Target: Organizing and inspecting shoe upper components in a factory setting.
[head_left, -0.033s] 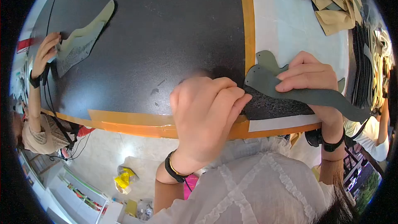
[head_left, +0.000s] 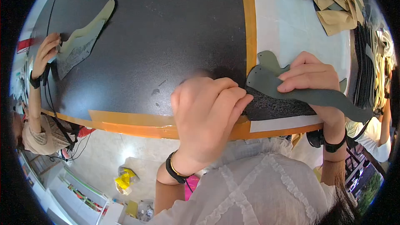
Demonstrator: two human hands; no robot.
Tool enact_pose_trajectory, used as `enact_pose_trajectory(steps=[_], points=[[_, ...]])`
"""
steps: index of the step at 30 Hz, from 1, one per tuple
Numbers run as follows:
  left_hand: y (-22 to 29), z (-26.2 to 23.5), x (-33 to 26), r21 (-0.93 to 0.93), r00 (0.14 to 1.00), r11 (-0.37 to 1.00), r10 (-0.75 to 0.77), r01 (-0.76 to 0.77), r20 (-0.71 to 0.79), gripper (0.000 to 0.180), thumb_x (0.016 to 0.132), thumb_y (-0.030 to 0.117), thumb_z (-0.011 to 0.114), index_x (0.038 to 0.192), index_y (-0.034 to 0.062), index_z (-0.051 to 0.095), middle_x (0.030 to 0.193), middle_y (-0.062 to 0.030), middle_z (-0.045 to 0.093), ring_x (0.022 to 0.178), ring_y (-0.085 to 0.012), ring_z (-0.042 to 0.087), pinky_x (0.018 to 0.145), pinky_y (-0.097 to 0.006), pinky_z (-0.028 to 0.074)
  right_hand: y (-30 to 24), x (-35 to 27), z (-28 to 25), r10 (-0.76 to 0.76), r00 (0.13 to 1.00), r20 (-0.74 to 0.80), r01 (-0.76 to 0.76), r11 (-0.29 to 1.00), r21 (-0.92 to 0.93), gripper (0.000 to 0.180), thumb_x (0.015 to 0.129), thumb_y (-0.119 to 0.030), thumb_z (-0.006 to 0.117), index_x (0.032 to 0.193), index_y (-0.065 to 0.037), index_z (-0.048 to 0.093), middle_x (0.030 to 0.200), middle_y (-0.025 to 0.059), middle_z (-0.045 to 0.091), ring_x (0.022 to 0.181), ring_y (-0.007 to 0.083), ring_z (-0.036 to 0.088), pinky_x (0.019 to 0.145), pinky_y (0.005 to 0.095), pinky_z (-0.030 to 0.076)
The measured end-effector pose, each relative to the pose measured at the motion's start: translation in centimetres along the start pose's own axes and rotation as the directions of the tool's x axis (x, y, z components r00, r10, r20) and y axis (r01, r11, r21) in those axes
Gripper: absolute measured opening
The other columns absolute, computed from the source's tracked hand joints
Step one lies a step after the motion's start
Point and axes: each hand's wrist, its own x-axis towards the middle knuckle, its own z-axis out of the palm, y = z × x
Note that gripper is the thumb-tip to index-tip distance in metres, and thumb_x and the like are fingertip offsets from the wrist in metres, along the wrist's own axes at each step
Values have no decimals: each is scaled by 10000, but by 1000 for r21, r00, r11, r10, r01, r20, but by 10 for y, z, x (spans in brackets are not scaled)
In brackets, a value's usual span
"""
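Observation:
A wavy dark green cut piece (head_left: pixel 321 98) with small holes at its left end lies over a black textured panel (head_left: pixel 275 105) near the table's front edge. My right hand (head_left: pixel 310 73) is closed on the green piece, its fingertips on the upper face and its thumb hidden. Closed fingers of my left hand (head_left: pixel 208 114) meet the panel's left edge in a pinch; the exact hold is partly hidden. Behind the dark piece, a lighter olive piece (head_left: pixel 270 60) shows.
Tan cut pieces (head_left: pixel 333 0) are heaped at the far right, beside a stack of black pieces (head_left: pixel 363 66). Brown tape (head_left: pixel 250 29) divides the black tabletop (head_left: pixel 179 29) from a pale sheet (head_left: pixel 300 33). A co-worker's hand (head_left: pixel 46 54) holds a similar green piece (head_left: pixel 85 41) at the left.
The green piece by the co-worker's hand has shifted slightly, its far tip a little farther up and left. My hands and their pieces look unmoved.

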Motion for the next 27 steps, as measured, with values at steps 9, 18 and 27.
enact_pose_trajectory(steps=[9, 18, 27], points=[[4, -4, 6, 44, 1000, 999, -15, 14, 8, 222, 622, 133, 844, 788, 104, 698, 885, -8, 667, 858, -211, 580, 776, -334, 406, 0, 2, -1, -12, 1000, 15, 12, 1000, 3, 181, 752, -164, 707, 896, -57, 733, 858, 66, 733, 758, 212, 663, 754, 322, 473], [10, -5, 8, 34, 995, 999, -2, -2, 105, 328, 650, 109, 806, 971, 120, 739, 943, 5, 643, 889, -202, 558, 797, -328, 388, -1, 1, -2, -16, 1000, 1, 15, 1000, 21, 184, 750, -154, 710, 895, -45, 735, 869, 71, 732, 747, 222, 653, 742, 325, 478], [7, -2, 9, 158, 981, 984, 54, -84, 187, 419, 665, 95, 771, 1077, 162, 743, 1004, 14, 595, 919, -196, 525, 829, -342, 366, -2, 1, -3, 16, 1000, -5, -16, 1000, -11, 189, 727, -96, 714, 906, -42, 742, 892, 71, 727, 804, 245, 629, 744, 336, 498]])
